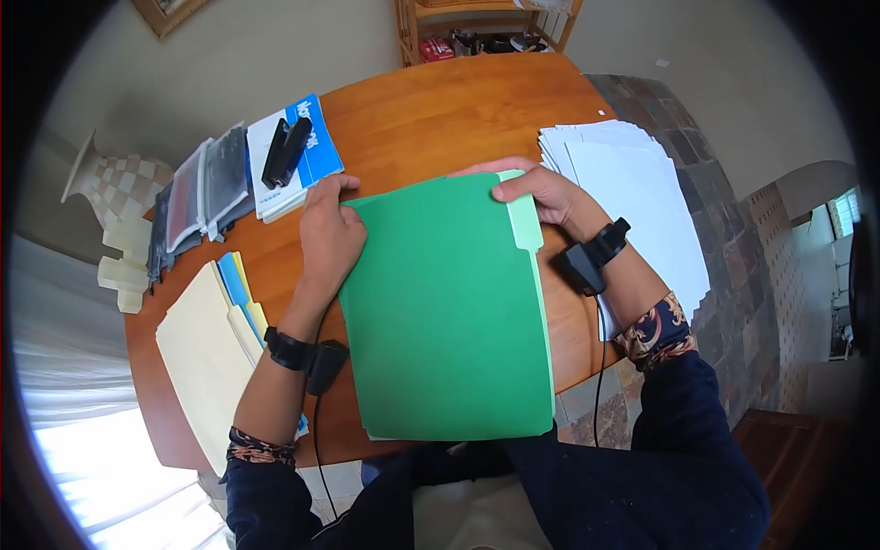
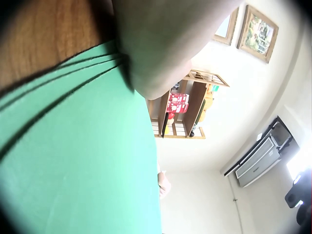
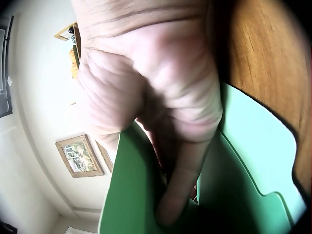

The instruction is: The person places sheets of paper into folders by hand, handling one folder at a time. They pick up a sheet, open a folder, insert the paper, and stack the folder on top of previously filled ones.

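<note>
A green file folder point(image 1: 445, 312) with a pale green tab point(image 1: 522, 206) stands tilted toward the person at the table's front side. The left hand point(image 1: 332, 229) grips its left edge near the top corner, its fingers partly hidden. Several layered folds point(image 2: 63, 78) show along that edge in the left wrist view. At the top right corner, the right hand point(image 1: 547, 194) pinches the folder's front cover, thumb on the outside. In the right wrist view a finger point(image 3: 178, 190) reaches between the front cover point(image 3: 129, 180) and the paler back flap point(image 3: 258, 141).
Cream folders point(image 1: 203, 330) with blue and yellow ones lie left. Behind them are zip pouches point(image 1: 225, 174) and a black stapler point(image 1: 287, 153) on a notebook point(image 1: 321, 151). White paper sheets point(image 1: 632, 183) are stacked right. A patterned vase point(image 1: 119, 188) stands beyond the table's left edge.
</note>
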The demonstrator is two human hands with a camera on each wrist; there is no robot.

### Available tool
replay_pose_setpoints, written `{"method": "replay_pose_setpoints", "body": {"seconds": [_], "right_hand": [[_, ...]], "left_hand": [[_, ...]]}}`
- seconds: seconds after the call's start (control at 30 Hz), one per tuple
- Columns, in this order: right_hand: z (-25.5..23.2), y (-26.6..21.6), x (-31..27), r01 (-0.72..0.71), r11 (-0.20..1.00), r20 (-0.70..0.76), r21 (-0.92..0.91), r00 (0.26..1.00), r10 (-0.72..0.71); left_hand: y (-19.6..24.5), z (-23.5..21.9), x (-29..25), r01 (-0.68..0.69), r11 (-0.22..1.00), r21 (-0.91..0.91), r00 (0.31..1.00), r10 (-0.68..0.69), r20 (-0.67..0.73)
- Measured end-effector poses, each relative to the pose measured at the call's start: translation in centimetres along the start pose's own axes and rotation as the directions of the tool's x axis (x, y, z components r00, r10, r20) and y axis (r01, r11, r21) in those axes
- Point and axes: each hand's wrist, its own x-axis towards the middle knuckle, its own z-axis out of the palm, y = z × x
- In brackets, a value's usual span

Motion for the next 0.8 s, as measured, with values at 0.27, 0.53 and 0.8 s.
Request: {"method": "replay_pose_setpoints", "body": {"seconds": [0.27,0.53,0.8], "right_hand": [[-1.3,0.9,0.3,0.108,0.963,-0.051,0.248,0.994,-0.098],[-1.4,0.7,0.2,0.185,0.939,-0.081,0.289,0.982,-0.169],[-3.5,1.8,0.6,0.199,0.896,0.02,0.397,0.974,-0.225]], "left_hand": [[1.2,-0.1,0.4,0.155,0.907,-0.391,0.976,-0.203,-0.082],[4.1,-4.9,2.9,0.587,0.52,-0.621,0.806,-0.303,0.508],[5.3,-12.9,4.6,0.433,0.724,-0.537,0.901,-0.331,0.281]]}}
